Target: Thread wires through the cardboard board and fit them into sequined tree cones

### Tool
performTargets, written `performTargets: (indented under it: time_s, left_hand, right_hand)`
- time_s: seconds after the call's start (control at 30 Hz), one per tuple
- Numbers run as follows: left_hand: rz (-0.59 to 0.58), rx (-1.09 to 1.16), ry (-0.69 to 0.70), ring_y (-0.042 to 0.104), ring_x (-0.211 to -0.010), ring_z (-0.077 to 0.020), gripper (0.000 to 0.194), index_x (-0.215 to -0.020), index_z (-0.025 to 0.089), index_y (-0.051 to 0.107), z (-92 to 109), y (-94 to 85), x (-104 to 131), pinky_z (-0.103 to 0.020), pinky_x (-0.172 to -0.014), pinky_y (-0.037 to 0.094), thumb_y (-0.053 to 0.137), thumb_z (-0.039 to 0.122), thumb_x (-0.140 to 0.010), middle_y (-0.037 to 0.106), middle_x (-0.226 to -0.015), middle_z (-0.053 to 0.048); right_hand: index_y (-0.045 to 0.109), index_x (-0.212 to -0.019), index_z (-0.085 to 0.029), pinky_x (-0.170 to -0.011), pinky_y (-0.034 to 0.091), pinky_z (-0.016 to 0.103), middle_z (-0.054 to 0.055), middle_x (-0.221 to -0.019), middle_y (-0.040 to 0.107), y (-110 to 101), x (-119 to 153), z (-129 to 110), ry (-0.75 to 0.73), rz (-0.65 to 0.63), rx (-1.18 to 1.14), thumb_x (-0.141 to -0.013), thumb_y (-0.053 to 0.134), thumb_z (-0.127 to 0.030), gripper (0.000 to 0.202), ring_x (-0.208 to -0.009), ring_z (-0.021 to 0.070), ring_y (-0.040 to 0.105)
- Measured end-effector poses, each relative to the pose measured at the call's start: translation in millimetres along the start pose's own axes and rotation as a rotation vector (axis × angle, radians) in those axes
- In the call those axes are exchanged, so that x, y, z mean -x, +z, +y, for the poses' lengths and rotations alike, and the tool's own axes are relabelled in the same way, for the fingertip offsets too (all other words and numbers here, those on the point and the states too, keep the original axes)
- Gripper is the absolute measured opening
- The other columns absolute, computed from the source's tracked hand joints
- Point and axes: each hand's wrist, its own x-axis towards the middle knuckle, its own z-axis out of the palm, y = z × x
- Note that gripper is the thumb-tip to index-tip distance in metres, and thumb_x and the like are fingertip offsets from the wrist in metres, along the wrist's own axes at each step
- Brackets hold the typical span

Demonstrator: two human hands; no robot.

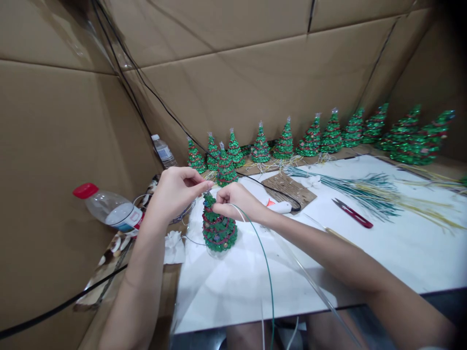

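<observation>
A small green decorative Christmas tree (219,231) with reddish garland stands upright on the white board in front of me. My left hand (184,187) pinches its clear tip between thumb and fingertips. Close on the tree's upper right side, my right hand (237,198) is closed with bent fingers on a thin cord. From those fingers the green cord (268,270) curves down past the board's front edge, with a white stretch near the hand. The fingertips of the right hand are partly hidden against the tree.
Several finished-looking trees (288,138) line the back edge. On the board (219,301) lie red-handled thread snips (352,214), bundled green and yellow strands (365,192), a white glue-gun-like tool (280,207) and a brown pad (288,189). A red-capped bottle (113,209) leans left.
</observation>
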Motion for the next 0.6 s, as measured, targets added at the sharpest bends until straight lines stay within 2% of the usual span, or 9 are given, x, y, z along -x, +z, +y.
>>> performTargets:
  time_s: [0.13, 0.3, 0.6]
  left_hand:
    - [-0.002, 0.009, -0.004, 0.056, -0.054, -0.0146, 0.027, -0.064, 0.016, 0.069, -1.2, -0.1, 0.4, -0.022, -0.046, 0.039, 0.070, 0.042, -0.073, 0.066, -0.056, -0.004]
    - [-0.003, 0.023, -0.004, 0.056, -0.053, -0.0146, 0.027, -0.063, 0.016, 0.069, -1.6, 0.5, -0.7, -0.022, -0.046, 0.039, 0.070, 0.042, -0.073, 0.066, -0.056, -0.004]
    - [0.000, 0.029, 0.006, 0.055, -0.054, -0.0141, 0.030, -0.064, 0.015, 0.070, -3.4, 0.9, -1.3, -0.022, -0.046, 0.038, 0.070, 0.044, -0.072, 0.066, -0.056, -0.004]
  right_hand:
    - [0.061, -0.055, -0.014, -0.051, 0.035, 0.019, -0.004, -0.047, 0.052, -4.9, -0.8, -1.5, -0.005, 0.006, -0.009, -0.072, 0.057, -0.016, 0.018, -0.049, 0.0081, 0.048]
    - [0.064, -0.056, -0.014, -0.050, 0.034, 0.019, -0.004, -0.047, 0.053, -11.7, -1.4, -0.6, -0.043, -0.035, 0.030, -0.068, 0.061, -0.015, 0.013, -0.050, 0.0087, 0.049]
    - [0.057, -0.050, -0.015, -0.051, 0.029, 0.021, -0.005, -0.045, 0.048, 1.2, 2.5, 2.0, -0.098, 0.103, 0.160, -0.064, 0.060, -0.011, 0.015, -0.047, 0.0075, 0.043]
